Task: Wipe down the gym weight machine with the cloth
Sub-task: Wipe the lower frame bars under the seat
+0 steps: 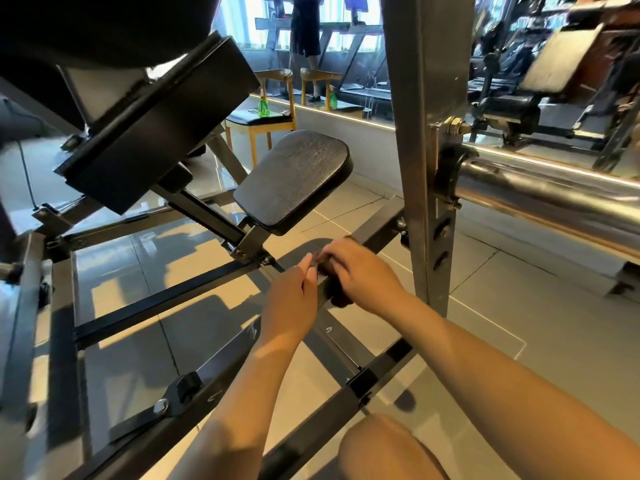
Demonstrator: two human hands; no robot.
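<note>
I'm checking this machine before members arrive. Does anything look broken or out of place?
Nothing stands out. The seat pad looks intact, the frame bar gripped by the left hand and under the cloth in the right hand runs straight, and the spray bottle stands upright.

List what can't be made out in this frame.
Head view:
- Dark crumpled cloth: mostly covered by the right hand; size and colour unclear.
- Left hand: fingertips meet the cloth; pinching or only touching is unclear.
- Black padded block: cut off by the top edge.
- Tan padded bench, far right: motion-blurred.
</note>
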